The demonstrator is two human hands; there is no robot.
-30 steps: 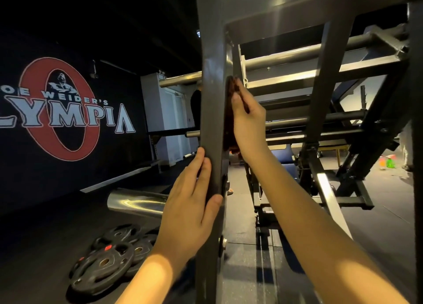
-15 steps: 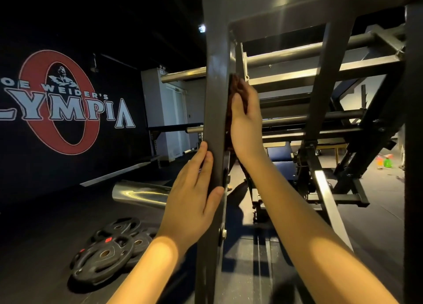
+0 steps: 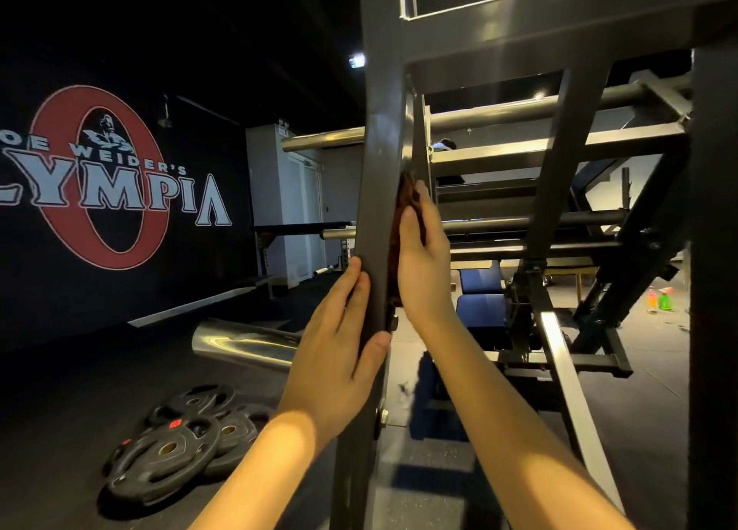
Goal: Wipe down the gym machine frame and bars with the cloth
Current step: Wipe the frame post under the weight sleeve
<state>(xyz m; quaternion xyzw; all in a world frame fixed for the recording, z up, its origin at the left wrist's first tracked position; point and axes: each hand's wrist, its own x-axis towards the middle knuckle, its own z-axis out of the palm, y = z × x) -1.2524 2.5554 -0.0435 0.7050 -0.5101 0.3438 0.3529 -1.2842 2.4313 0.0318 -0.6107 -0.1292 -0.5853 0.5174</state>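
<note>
The left hand (image 3: 339, 346) lies flat on the left side of the tall grey post (image 3: 379, 170) of the gym machine frame (image 3: 519, 22). Its fingers are straight and close together, and the thumb rests across the near face of the post. It holds nothing, and I think it is there to steady the person while the other hand works. The right hand (image 3: 423, 258) is a bit higher, on the right side of the same post. Its fingers are straight too, and the flat palm presses the dark brown cloth (image 3: 405, 190) onto the metal. The cloth is squashed between that palm and the post, with a little of it poking out above the fingertips and below the heel of the hand. A flat hand pushes lots of cloth onto the post at once, so it looks like the wiping is happening right now on this side. The two hands have the post between them and do not touch. The round bars (image 3: 519, 110) run off to the right, farther away, and no hand is on them. Black weight plates (image 3: 171, 449) lie on the floor to the near left, and two bright spray bottles (image 3: 659, 300) stand far off on the right
</note>
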